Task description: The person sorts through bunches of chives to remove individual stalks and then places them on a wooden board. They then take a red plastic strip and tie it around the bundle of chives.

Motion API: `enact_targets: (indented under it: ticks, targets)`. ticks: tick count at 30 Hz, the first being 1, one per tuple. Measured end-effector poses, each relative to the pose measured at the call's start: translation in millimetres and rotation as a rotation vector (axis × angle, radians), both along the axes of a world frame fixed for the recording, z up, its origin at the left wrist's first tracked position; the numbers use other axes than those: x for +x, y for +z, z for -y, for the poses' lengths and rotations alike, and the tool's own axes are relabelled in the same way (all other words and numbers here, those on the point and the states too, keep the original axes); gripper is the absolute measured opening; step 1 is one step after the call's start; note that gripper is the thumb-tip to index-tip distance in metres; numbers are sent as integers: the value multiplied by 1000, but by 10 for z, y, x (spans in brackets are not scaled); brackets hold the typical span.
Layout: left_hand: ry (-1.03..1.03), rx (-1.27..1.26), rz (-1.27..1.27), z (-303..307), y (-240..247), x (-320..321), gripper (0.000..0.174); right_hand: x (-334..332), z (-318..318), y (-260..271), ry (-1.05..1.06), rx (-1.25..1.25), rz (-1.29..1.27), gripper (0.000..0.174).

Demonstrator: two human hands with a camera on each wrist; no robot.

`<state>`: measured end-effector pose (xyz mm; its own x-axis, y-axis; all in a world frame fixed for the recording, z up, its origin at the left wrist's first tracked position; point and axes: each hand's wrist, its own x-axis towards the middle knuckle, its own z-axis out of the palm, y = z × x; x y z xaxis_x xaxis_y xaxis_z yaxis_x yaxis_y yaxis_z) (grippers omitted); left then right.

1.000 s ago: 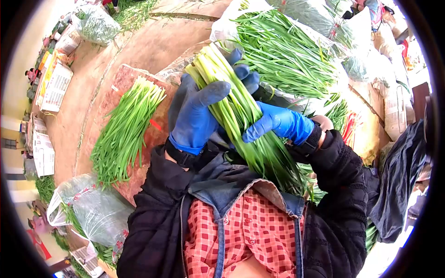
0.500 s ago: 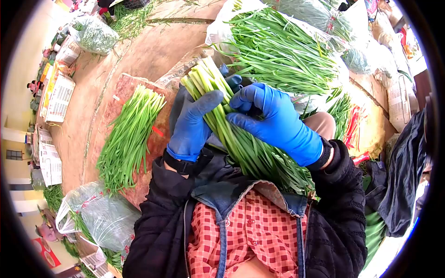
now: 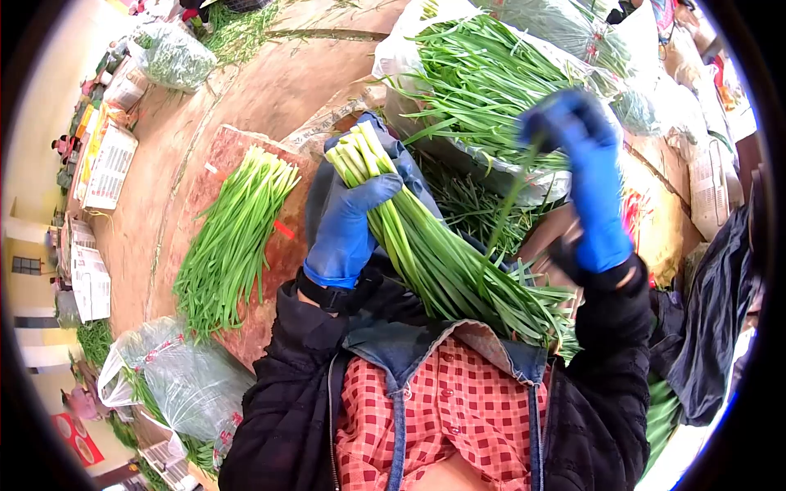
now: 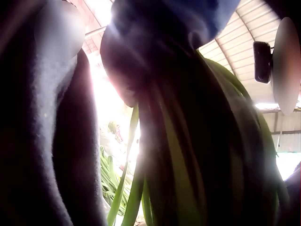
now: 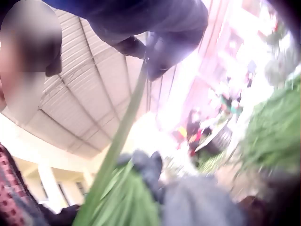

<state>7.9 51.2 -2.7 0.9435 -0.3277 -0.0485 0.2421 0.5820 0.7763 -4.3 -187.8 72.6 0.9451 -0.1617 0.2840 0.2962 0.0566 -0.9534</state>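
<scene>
In the head view my gloved left hand [image 3: 348, 233] grips a thick bunch of garlic chives [image 3: 442, 254] near the pale cut ends, thumb across the top. The leaves fan out toward my lap at the right. My gloved right hand [image 3: 591, 184] is raised to the right of the bunch, blurred. Its fingertips pinch a single chive stalk [image 5: 123, 129], which hangs down toward the bunch in the right wrist view. The left wrist view shows the bunch dark and close up, below the blue glove.
Another chive bundle [image 3: 237, 237] lies on a reddish board [image 3: 282, 255] at my left. A large open bag of chives [image 3: 499, 82] stands ahead, with loose dark leaves [image 3: 467, 200] below it. A filled plastic bag [image 3: 192, 380] sits at lower left. Red strips [image 3: 634, 209] lie at right.
My right hand has left the bunch and moved up and to the right, drawing one stalk with it. The left hand keeps its grip on the bunch.
</scene>
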Motion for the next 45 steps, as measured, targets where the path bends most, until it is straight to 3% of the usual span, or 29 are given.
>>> enact_targets:
  ticks: [1,2,4,6,7,8,12,13,15,17,18,20,24,27,30,32,33,34,35,36,38,40,42,44,45]
  targets:
    - [5,-1,-2,-30,12,-22,48,110,257,110,-158,-168,166,5]
    - [7,27,-53,-62,43,-55,47,198,419,171,-265,-134,299,7]
    - [9,47,-95,-68,78,-72,46,331,623,164,-266,-185,399,5]
    - [-3,105,-54,-73,98,-70,46,365,638,-26,-129,-680,174,5]
    - [14,113,12,-38,137,-80,48,350,404,-191,64,-716,-35,10]
    - [21,110,15,-24,127,-81,48,271,302,-182,298,-1211,-219,17]
    - [3,112,-13,11,173,-109,50,80,-336,-126,419,-309,-207,25]
    - [-13,142,33,32,196,-103,51,123,-454,-152,426,-403,-33,26]
    - [22,286,266,-31,108,20,55,138,-626,-105,472,-484,-163,19]
    - [-49,236,174,-37,224,-19,52,241,-667,-151,495,-515,-104,13]
    - [-111,260,168,-71,230,-9,50,266,-661,-163,541,-402,-162,12]
    - [-46,71,91,-55,296,-105,48,265,-688,47,439,-327,-399,10]
    - [-119,51,99,-45,329,-99,40,303,-926,-34,451,-285,-316,14]
    - [24,-114,126,-29,295,-122,33,351,-920,43,558,-252,-348,18]
    - [1,-78,-16,-227,259,-121,28,319,-847,-141,514,-233,-189,51]
    - [105,-84,-49,-244,182,-81,26,58,-892,-153,711,-268,-325,81]
    - [123,-179,16,-231,142,-44,27,8,-898,-397,858,-209,-266,99]
    - [140,-275,81,-236,125,-20,28,-160,-965,-401,910,-136,-549,97]
    - [114,-190,-15,-266,319,-112,28,-240,-1013,-494,891,-101,-587,90]
    - [117,-167,44,-246,305,-101,30,-303,-1068,-469,836,-45,-707,70]
    - [117,-182,32,-272,361,-115,36,-315,-1114,-552,720,-93,-615,53]
    - [69,-83,24,-379,412,-102,48,-222,-1088,-523,702,-191,-594,46]
    - [44,-123,-47,-416,461,-158,56,-84,-1065,-403,637,-323,-505,45]
    - [86,-49,128,-305,391,-201,56,28,-1174,-265,619,-457,-274,48]
    - [290,-14,107,-242,496,-261,48,36,-1156,-280,540,-796,-88,57]
